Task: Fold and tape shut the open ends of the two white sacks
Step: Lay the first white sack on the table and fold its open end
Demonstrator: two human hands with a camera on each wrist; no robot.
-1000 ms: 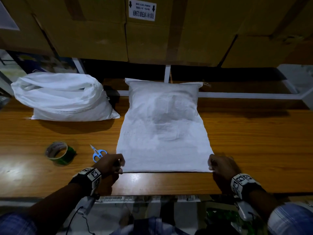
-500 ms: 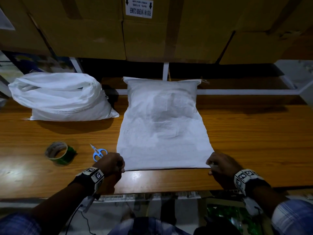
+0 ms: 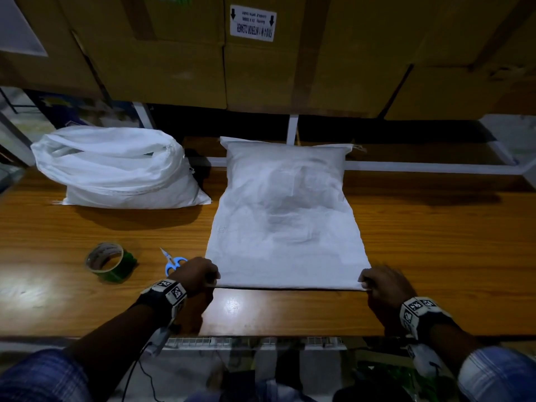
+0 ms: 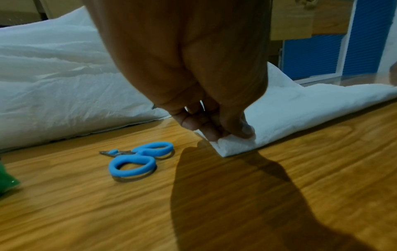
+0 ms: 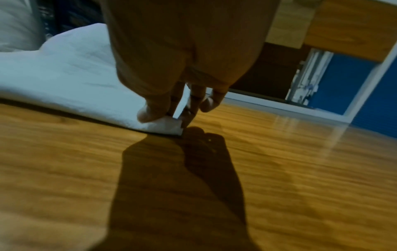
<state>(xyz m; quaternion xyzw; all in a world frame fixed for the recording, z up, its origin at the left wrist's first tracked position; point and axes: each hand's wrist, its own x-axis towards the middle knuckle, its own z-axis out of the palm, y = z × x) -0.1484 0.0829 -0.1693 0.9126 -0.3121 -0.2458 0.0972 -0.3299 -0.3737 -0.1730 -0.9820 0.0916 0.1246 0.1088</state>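
Here both hands, left hand [image 3: 197, 274] and right hand [image 3: 383, 282], pinch the flat woven sack's [image 3: 285, 216] near corners (crinkled white).

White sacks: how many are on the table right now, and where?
2. One sack lies flat in the middle of the table, its near corners pinched by the left hand and right hand. The other sack sits bunched at the far left.

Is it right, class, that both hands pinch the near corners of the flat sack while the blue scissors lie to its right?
Not quite. The left hand and right hand do pinch the near corners of the flat sack, but the blue scissors lie to its left, beside the green tape roll. The head view shows this.
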